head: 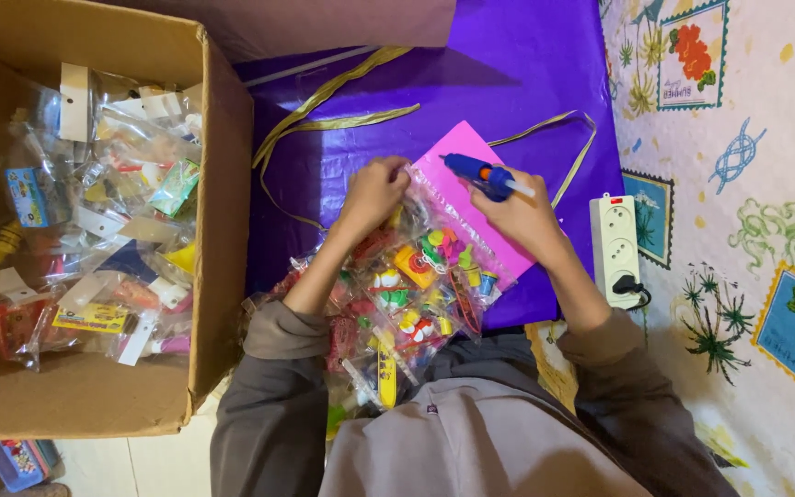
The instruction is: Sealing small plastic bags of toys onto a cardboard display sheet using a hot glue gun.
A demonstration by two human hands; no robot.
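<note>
From the head camera, our left hand (374, 191) pinches the top of a clear toy packet (434, 258) lying over a pink card (471, 198) on purple paper (508, 74). Our right hand (522, 216) has its grip clenched around a blue glue gun (480, 175), its tip at the card's top edge. A cardboard box (223, 230) of packets stands to the left.

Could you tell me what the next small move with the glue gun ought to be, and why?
Probably lower the glue gun nozzle to the bag's top edge: the right hand holds it over the pink card while the left hand pinches that edge.
</note>
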